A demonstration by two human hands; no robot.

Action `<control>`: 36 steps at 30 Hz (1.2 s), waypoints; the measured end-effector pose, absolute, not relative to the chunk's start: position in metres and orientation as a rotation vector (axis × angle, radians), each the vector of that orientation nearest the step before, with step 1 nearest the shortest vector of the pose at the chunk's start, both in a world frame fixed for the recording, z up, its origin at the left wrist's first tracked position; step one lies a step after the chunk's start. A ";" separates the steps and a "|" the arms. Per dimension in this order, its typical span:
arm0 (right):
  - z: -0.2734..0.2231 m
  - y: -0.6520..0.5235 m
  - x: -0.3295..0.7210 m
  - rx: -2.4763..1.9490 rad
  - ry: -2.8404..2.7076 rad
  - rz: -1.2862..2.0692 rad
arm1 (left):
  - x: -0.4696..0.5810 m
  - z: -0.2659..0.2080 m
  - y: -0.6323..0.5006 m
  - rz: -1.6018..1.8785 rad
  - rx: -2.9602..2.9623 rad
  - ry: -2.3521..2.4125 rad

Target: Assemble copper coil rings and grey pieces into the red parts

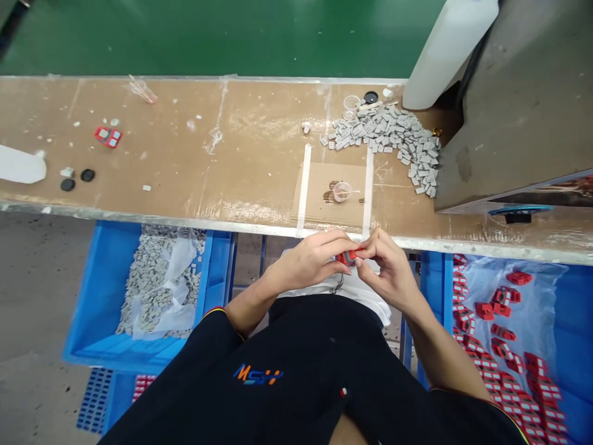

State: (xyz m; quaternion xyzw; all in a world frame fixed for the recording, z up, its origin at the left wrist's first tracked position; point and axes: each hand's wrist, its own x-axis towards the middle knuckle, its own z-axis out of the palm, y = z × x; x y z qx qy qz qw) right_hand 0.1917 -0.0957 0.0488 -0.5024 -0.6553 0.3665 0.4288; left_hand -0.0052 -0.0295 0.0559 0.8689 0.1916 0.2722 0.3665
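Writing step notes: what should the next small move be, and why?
I'd probably have the right hand press lightly on the red plastic piece while the left hand braces it: the hands pinch it from opposite sides, and a grey insert shows on it, though its seating isn't clear.

Single head camera looked steeply down and forward from above and behind the fingers (378, 243); shirt (315, 358) lay nearer than them, bench (250, 167) beyond, blue bins (88, 303) to either side.
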 end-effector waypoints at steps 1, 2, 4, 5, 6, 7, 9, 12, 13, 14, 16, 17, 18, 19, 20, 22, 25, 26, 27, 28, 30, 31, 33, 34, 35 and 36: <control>0.048 -0.097 0.190 -1.256 -1.611 0.917 | -0.007 0.057 -0.030 0.676 2.252 0.496; 0.047 -0.098 0.188 -1.253 -1.583 0.928 | -0.008 0.058 -0.030 0.654 2.266 0.507; 0.045 -0.099 0.187 -1.237 -1.525 0.971 | -0.008 0.058 -0.029 0.640 2.262 0.522; 0.044 -0.099 0.186 -1.229 -1.494 0.999 | -0.008 0.058 -0.028 0.648 2.234 0.536; 0.043 -0.099 0.186 -1.222 -1.461 1.024 | -0.007 0.057 -0.028 0.668 2.191 0.556; 0.042 -0.099 0.186 -1.220 -1.427 1.038 | -0.005 0.055 -0.027 0.698 2.137 0.576; 0.040 -0.099 0.185 -1.224 -1.354 1.020 | -0.001 0.052 -0.028 0.753 2.017 0.625; 0.036 -0.100 0.182 -1.245 -1.269 0.925 | 0.004 0.045 -0.032 0.799 1.890 0.670; 0.035 -0.101 0.182 -1.261 -1.262 0.902 | 0.006 0.043 -0.034 0.810 1.872 0.676; 0.034 -0.102 0.182 -1.276 -1.271 0.889 | 0.007 0.041 -0.034 0.819 1.867 0.674; 0.034 -0.102 0.184 -1.303 -1.343 0.884 | 0.008 0.038 -0.034 0.821 1.879 0.651; 0.035 -0.102 0.187 -1.313 -1.400 0.875 | 0.008 0.036 -0.034 0.812 1.890 0.636; 0.036 -0.102 0.189 -1.319 -1.461 0.855 | 0.008 0.035 -0.033 0.801 1.905 0.624; 0.037 -0.101 0.192 -1.318 -1.520 0.826 | 0.008 0.034 -0.032 0.789 1.925 0.619; 0.038 -0.100 0.194 -1.309 -1.572 0.793 | 0.007 0.034 -0.032 0.775 1.953 0.623; 0.038 -0.099 0.197 -1.268 -1.637 0.738 | 0.007 0.036 -0.033 0.743 2.024 0.642; 0.036 -0.103 0.196 -1.233 -1.630 0.724 | 0.010 0.041 -0.037 0.699 2.118 0.631; 0.036 -0.107 0.196 -1.240 -1.606 0.733 | 0.013 0.044 -0.039 0.689 2.136 0.612; 0.036 -0.113 0.196 -1.248 -1.580 0.747 | 0.016 0.047 -0.042 0.681 2.151 0.590; 0.036 -0.119 0.197 -1.256 -1.556 0.764 | 0.018 0.049 -0.044 0.673 2.159 0.581; 0.034 -0.132 0.207 -1.270 -1.526 0.792 | 0.022 0.051 -0.045 0.643 2.162 0.562; 0.033 -0.139 0.218 -1.292 -1.516 0.787 | 0.022 0.051 -0.044 0.649 2.156 0.562; 0.030 -0.152 0.254 -1.412 -1.475 0.677 | 0.019 0.047 -0.035 0.697 2.130 0.633; 0.030 -0.158 0.280 -1.524 -1.434 0.558 | 0.017 0.044 -0.028 0.731 2.137 0.685; 0.029 -0.164 0.311 -1.659 -1.369 0.398 | 0.015 0.040 -0.021 0.791 2.149 0.736; 0.030 -0.168 0.344 -1.805 -1.291 0.212 | 0.012 0.037 -0.014 0.816 2.164 0.781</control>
